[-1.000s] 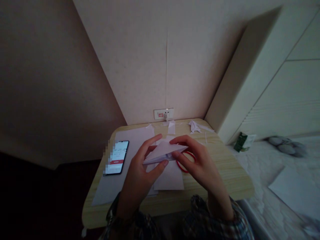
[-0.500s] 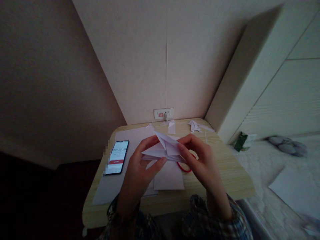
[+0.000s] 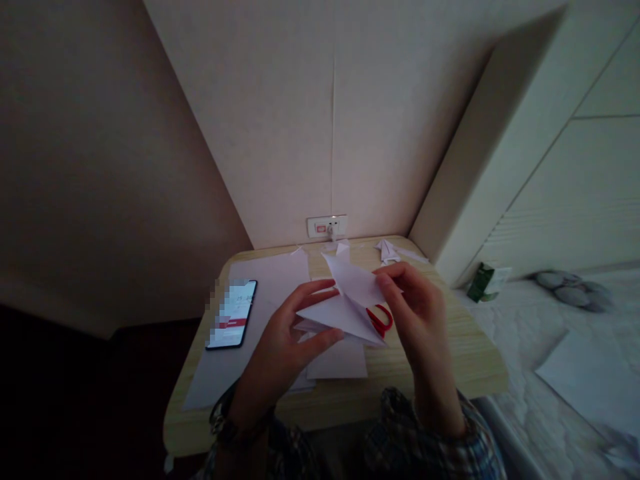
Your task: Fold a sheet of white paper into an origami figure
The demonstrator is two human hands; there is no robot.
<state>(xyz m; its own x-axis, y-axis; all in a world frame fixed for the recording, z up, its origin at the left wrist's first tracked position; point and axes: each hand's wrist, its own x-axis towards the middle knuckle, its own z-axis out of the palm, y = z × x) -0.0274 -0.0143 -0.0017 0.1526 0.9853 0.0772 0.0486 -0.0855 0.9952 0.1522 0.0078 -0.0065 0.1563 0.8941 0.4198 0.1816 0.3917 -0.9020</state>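
A white folded paper (image 3: 340, 315) with several pointed layers is held above the table between both hands. My left hand (image 3: 287, 333) grips its left side, thumb along the lower edge and fingers behind. With thumb and forefinger, my right hand (image 3: 413, 300) pinches an upper flap (image 3: 357, 280) that stands away from the lower layers. Behind and below the paper, the red handles of a pair of scissors (image 3: 381, 321) show; their blades are hidden. White paper sheets (image 3: 340, 363) lie beneath the hands.
A phone (image 3: 233, 317) with a lit screen rests on a large white sheet (image 3: 270, 270) at the left of the wooden table (image 3: 465, 353). Small folded papers (image 3: 387, 251) lie at the back, near a wall socket (image 3: 327, 227). A bed (image 3: 525, 333) stands on the right.
My right hand has moved slightly right, lifting the upper flap away from the lower layers. The folded paper has opened wider, and more of the red scissor handles shows.
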